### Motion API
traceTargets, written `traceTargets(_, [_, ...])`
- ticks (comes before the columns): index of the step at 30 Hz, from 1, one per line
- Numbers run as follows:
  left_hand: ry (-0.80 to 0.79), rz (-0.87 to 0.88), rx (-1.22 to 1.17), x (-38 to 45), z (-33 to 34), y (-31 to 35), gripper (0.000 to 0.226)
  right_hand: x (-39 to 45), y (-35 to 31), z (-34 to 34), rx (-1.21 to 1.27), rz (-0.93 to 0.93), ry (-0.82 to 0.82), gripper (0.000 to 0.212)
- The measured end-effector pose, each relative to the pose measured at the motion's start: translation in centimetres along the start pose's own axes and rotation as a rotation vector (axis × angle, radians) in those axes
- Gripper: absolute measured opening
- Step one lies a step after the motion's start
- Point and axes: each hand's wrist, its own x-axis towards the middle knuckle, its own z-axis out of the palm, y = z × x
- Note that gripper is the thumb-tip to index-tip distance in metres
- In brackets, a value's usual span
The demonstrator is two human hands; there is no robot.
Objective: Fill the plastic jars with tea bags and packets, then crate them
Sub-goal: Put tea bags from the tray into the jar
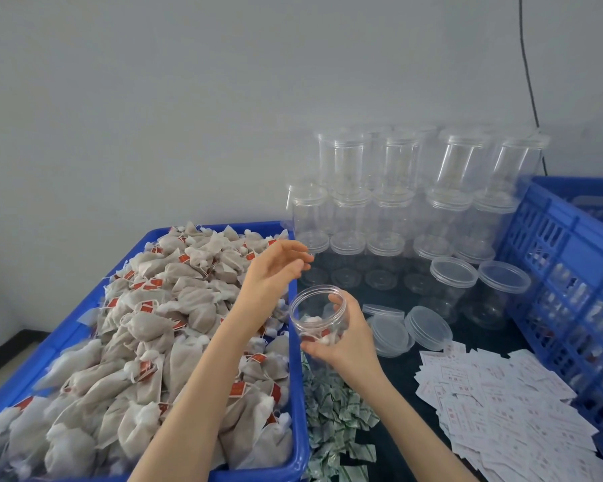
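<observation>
My right hand (349,339) grips an open clear plastic jar (315,307), tilted toward me, with a few tea bags lying in its bottom. Just above and left of the jar's mouth hovers my left hand (275,269), fingers relaxed and holding nothing. A blue tray (298,377) heaped with brownish tea bags (161,328) with red tags fills the left. Small green-and-white packets (335,408) lie in a pile beside the tray. White-and-red packets (502,398) are spread on the dark table at the right. A blue slatted crate (564,259) stands at the right edge.
Stacked empty clear jars with lids (397,189) stand against the wall behind. Two lidded jars (477,290) stand nearer, and loose lids (411,328) lie just right of the held jar. A black cable (528,64) hangs down the wall.
</observation>
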Motion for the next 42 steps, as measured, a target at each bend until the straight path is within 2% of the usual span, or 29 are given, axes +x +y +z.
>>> traceTargets(2, [0.116, -0.064, 0.124, 0.5, -0.6, -0.8, 0.024, 0.0, 0.0, -0.1, -0.004, 0.003, -0.001, 0.096])
traceTargets(4, [0.164, -0.142, 0.43, 1.0, -1.4, -2.4, 0.019, 0.0, -0.1, -0.1, -0.008, 0.004, -0.001, 0.098])
traceTargets(6, [0.109, -0.248, 0.915, 1.3, -2.0, -4.7, 0.02, 0.0, -0.3, 0.0, -0.016, -0.004, 0.002, 0.097])
traceTargets(8, [-0.065, -0.363, 1.285, 1.2, -2.2, -6.9, 0.029, 0.0, -0.3, 0.0, -0.033, -0.017, 0.005, 0.097])
traceTargets(11, [-0.372, -0.42, 1.554, 0.8, -2.0, -9.5, 0.042, -0.1, -0.3, -0.1, -0.048, -0.022, -0.003, 0.097])
traceTargets(16, [-0.398, -0.363, 1.742, 1.1, -1.8, -10.8, 0.044, -0.1, -0.4, -0.1, -0.061, -0.025, -0.003, 0.097])
traceTargets(18, [-0.375, -0.33, 1.758, 1.1, -1.8, -11.0, 0.04, -0.1, -0.4, -0.1, -0.063, -0.028, -0.005, 0.096])
traceTargets(22, [-0.16, -0.212, 1.635, 1.8, -1.6, -10.3, 0.027, -0.2, -0.6, -0.2, -0.064, -0.029, -0.004, 0.097])
traceTargets(24, [-0.095, -0.141, 1.588, 1.9, -1.5, -10.4, 0.027, -0.2, -0.6, -0.2, -0.07, -0.035, -0.005, 0.096])
traceTargets(28, [-0.318, -0.317, 1.677, 1.3, -1.6, -11.5, 0.044, -0.2, -0.6, -0.2, -0.072, -0.036, -0.01, 0.096])
traceTargets(32, [-0.297, -0.309, 1.711, 1.6, -1.5, -11.3, 0.041, -0.3, -0.6, -0.3, -0.071, -0.036, -0.015, 0.097])
traceTargets(34, [-0.214, -0.263, 1.673, 1.8, -1.4, -10.9, 0.034, -0.3, -0.6, -0.2, -0.071, -0.039, -0.013, 0.097])
traceTargets(37, [0.031, -0.243, 1.525, 2.0, -1.2, -9.9, 0.027, -0.3, -0.5, -0.2, -0.065, -0.038, -0.013, 0.097])
traceTargets(39, [0.198, -0.208, 1.369, 2.0, -1.3, -9.0, 0.026, -0.3, -0.4, -0.2, -0.068, -0.04, -0.013, 0.098])
traceTargets(42, [0.375, -0.018, 1.047, 1.6, -1.4, -7.7, 0.021, -0.2, -0.3, -0.2, -0.065, -0.037, -0.01, 0.098])
